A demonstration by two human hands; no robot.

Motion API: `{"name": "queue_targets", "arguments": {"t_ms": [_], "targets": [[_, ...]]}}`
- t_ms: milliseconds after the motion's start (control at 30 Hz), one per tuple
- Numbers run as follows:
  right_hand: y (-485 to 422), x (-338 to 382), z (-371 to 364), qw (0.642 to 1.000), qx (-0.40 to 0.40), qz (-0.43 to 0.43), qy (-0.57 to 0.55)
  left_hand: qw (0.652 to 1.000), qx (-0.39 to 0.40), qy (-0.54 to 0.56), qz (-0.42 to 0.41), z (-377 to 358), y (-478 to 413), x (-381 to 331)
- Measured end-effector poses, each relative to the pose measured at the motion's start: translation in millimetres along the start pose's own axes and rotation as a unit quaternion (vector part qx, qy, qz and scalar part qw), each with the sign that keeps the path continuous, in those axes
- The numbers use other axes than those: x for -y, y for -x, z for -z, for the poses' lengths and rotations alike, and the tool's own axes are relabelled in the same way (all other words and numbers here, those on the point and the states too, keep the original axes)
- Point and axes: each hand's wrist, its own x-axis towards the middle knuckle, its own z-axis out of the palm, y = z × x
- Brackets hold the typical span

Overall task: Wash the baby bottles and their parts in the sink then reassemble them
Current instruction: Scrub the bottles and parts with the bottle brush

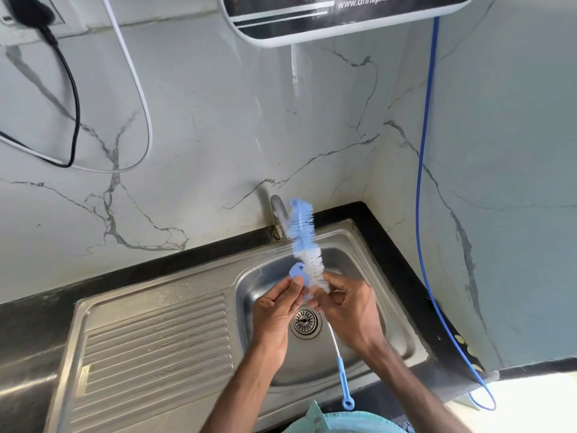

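Left hand [274, 310] pinches a small blue part [296, 272] between thumb and fingertips. It looks like a piece of a baby bottle, but it is too small and blurry to say which piece. Right hand [349, 310] is curled round the brush [304, 239], low down where the white bristles end. The 2 hands are close together over the middle of the sink [368, 254], just above the drain [306, 323].

The brush stands nearly upright. Its fluffy blue end points up toward the back edge of the sink, where the tap [278, 210] is, and leans a little to the left. Its thin handle [342, 379] hangs down under the right wrist to the front edge of the sink. So the long line of the brush runs from front to back.

The blue part sits just beside the white bristles, on their left. I cannot tell if it touches them. The left hand is the nearer one, since it holds the part.

I think the step in hand is scrubbing this part. For that, the part has to go sideways, to the right, into the bristles. I see no water coming from the tap and no bottle, so I think much of the job is left. The part is tiny and could slip down to the drain.
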Motion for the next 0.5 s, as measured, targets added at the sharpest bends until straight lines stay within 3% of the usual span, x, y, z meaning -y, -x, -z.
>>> {"name": "queue_targets", "arguments": {"t_ms": [367, 500], "targets": [[-3.6, -4.4, 1.8, 0.999, -0.021, -0.011, 0.024, 0.965, 0.007, -0.234, -0.121, 7.0, -6.3, 7.7], [-3.8, -5.3, 0.5, 0.997, 0.023, 0.005, 0.07, 0.955, 0.032, -0.268, -0.125, 7.5, -6.4, 2.5]]}}
